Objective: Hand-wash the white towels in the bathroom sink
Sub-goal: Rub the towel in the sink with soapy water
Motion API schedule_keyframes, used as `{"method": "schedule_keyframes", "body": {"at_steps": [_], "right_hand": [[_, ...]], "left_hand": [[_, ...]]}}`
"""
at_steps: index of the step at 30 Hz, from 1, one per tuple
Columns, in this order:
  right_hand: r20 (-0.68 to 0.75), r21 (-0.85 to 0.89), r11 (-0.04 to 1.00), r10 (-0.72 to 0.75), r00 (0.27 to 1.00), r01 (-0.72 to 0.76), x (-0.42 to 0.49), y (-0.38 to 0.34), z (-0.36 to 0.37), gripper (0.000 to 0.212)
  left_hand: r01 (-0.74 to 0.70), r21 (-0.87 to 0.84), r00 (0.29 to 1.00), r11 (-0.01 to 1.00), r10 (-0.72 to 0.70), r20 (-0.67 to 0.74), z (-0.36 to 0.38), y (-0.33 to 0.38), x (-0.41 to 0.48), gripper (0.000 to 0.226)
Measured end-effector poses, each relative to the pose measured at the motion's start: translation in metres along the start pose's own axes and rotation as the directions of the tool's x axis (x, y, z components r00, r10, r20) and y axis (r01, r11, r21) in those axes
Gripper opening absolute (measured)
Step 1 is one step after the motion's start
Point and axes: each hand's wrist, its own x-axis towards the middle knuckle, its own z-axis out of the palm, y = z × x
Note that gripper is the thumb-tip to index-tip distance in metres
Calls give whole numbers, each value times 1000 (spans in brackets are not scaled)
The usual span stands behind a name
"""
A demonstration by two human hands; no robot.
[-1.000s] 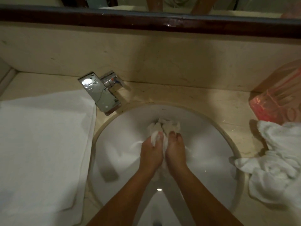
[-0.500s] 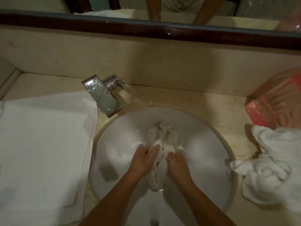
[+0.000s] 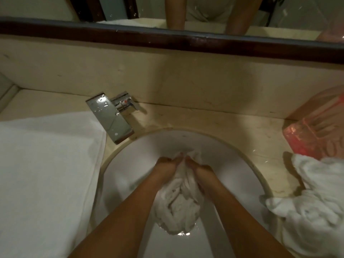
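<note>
A bunched wet towel (image 3: 178,207) lies in the middle of the round white sink (image 3: 229,157), its near end beside a small shine of water on the basin floor. Both hands are on it, side by side, fingertips almost meeting. The left hand (image 3: 166,164) grips the cloth at its 10 o'clock edge and the right hand (image 3: 200,169) at its 2 o'clock edge. Their fingers curl down into the far end, so the bundle sits squeezed between the 2 palms. Both forearms reach in from 6 o'clock.

On the beige tabletop (image 3: 204,120) a chrome tap (image 3: 109,118) stands at 10 o'clock from the sink, its spout reaching the rim. A folded towel (image 3: 46,174) lies flat at 9 o'clock. A crumpled towel heap (image 3: 312,202) sits at 3 o'clock, one corner at the rim. Just behind the heap, at 2 o'clock, is a pink plastic bag (image 3: 316,135). A mirror (image 3: 204,12) at 12 o'clock reflects the 2 arms.
</note>
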Motion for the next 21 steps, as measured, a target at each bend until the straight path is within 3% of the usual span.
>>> {"method": "schedule_keyframes", "body": {"at_steps": [5, 7, 9, 12, 15, 18, 21], "right_hand": [[161, 323, 945, -107, 981, 50, -43, -12, -32, 46], [183, 392, 918, -143, 973, 61, -59, -21, -33, 49], [187, 385, 912, -230, 955, 144, -74, -28, -25, 48], [152, 438, 858, -366, 918, 269, -89, -31, -21, 38], [101, 469, 841, -357, 929, 272, -91, -20, -37, 41], [42, 380, 890, -287, 957, 250, -90, -11, -60, 35], [-64, 343, 877, -335, 940, 336, -96, -20, -56, 31]], "left_hand": [[20, -427, 968, 904, 88, 233, -27, 6, -39, 55], [-45, -393, 955, 918, 156, 254, -30, 17, -53, 78], [-176, -189, 949, 966, 218, 228, -26, 30, -63, 94], [-226, -53, 957, 973, 231, 173, -24, 35, -63, 79], [-169, -119, 965, 978, 189, 183, -33, 27, -64, 83], [-169, -341, 972, 925, 213, 95, -45, 21, -68, 50], [-250, -411, 950, 877, 305, 72, -44, 21, -75, 66]]}}
